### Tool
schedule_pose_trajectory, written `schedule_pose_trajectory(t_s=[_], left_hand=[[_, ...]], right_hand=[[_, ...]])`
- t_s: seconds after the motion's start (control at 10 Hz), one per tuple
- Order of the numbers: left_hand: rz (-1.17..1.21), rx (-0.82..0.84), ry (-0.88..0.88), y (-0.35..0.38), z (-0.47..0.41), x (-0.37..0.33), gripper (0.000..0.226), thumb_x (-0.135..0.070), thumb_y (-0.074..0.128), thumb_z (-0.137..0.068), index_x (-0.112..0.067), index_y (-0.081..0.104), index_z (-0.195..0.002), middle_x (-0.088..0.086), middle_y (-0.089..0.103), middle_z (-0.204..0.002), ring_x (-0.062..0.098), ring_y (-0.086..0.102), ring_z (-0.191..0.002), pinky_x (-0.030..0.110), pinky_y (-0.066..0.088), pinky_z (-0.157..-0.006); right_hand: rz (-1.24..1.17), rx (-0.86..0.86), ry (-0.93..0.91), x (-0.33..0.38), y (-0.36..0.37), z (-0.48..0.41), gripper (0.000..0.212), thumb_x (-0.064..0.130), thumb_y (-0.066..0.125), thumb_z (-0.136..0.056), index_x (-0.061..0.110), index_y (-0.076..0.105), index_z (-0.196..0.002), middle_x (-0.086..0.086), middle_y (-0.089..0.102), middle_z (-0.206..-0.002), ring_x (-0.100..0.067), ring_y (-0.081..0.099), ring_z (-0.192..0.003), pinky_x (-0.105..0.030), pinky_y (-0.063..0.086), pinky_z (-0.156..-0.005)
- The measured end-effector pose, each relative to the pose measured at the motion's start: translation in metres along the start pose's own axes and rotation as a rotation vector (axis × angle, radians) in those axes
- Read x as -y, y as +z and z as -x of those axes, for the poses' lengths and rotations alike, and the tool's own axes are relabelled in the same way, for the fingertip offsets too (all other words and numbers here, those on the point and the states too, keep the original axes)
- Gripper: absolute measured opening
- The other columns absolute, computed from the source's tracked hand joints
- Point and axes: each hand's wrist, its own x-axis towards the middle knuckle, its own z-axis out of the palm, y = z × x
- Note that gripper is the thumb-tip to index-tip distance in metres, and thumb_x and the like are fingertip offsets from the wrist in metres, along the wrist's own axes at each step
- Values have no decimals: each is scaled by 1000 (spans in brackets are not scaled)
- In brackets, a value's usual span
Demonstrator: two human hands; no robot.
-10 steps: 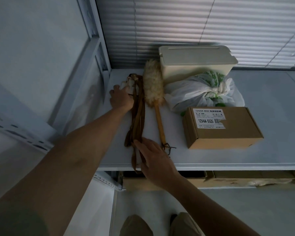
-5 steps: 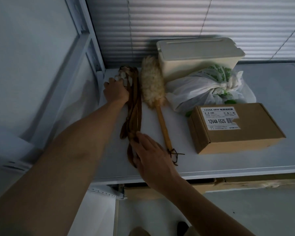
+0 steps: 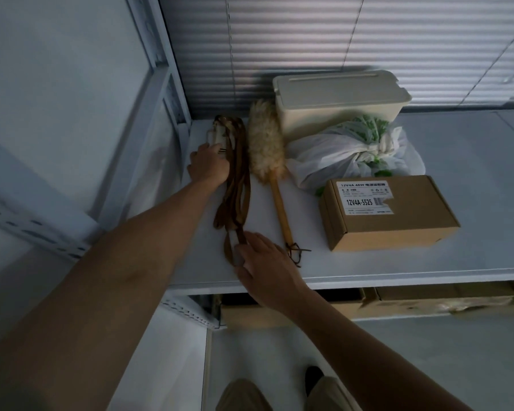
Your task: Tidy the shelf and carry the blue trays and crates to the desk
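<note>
On the white shelf (image 3: 428, 262) a bundle of brown straps (image 3: 235, 185) lies lengthwise near the left post. My left hand (image 3: 209, 167) rests at the far end of the bundle, fingers curled against a small pale object (image 3: 215, 136) there. My right hand (image 3: 267, 271) is at the near end, fingertips pinching the lower strap ends close to the shelf's front edge. A fluffy duster with a wooden handle (image 3: 269, 161) lies just right of the straps. No blue tray or crate is visible.
A cream lidded box (image 3: 339, 99) stands at the back, a tied white plastic bag (image 3: 350, 152) before it, and a labelled cardboard box (image 3: 389, 212) nearer the edge. The shelf's right part is bare. Flattened cardboard (image 3: 398, 304) sits on the level below. A metal upright (image 3: 172, 93) stands left.
My hands have kept their places on the straps. The view has shifted slightly; the strap bundle looks a little straighter and closer to the left post.
</note>
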Motion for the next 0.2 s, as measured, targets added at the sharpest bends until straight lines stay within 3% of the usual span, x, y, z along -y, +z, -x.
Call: schedule_pose_trajectory(t_s=[0.2], left_hand=[[142,6,-65,-18,44,-8,58,-21,49,-86,-31,47,-143,5,48,-148,28,46,-133,40,38,-110]], right_hand=[[-46,92,71,8,-26,12,41,35,47,-99,15,53,-134,-5,48,-145,-23,42,-136,-42,42,-108]])
